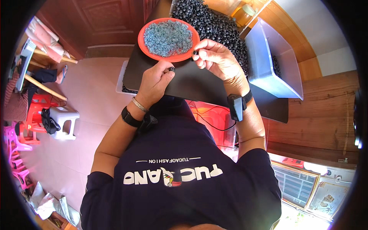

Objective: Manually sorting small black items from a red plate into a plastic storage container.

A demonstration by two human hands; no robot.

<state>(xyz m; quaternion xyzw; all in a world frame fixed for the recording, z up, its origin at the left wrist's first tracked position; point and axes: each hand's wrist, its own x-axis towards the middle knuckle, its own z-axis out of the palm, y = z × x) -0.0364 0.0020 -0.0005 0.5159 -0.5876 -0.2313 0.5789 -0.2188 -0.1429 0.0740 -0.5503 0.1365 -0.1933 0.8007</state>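
Note:
My left hand (155,79) is closed, with a small black hollow plastic piece (171,69) pinched between thumb and forefinger, its round end showing. My right hand (216,59) pinches another small dark piece (195,53) at its fingertips, beside the bowl's right rim; its shape is too small to make out. Just beyond both hands stands an orange-red bowl (165,58) full of small shiny metal pieces (168,37) that look like springs. A large heap of small black plastic pieces (214,27) spreads behind and to the right of the bowl.
The dark tabletop (188,82) carries the bowl and heap. A translucent plastic bin (274,57) lies tipped at the right, with black pieces inside. Below the table's left edge sits a pale tray (122,78). A lidded jar (243,15) is at the back. Stools (63,120) stand far left.

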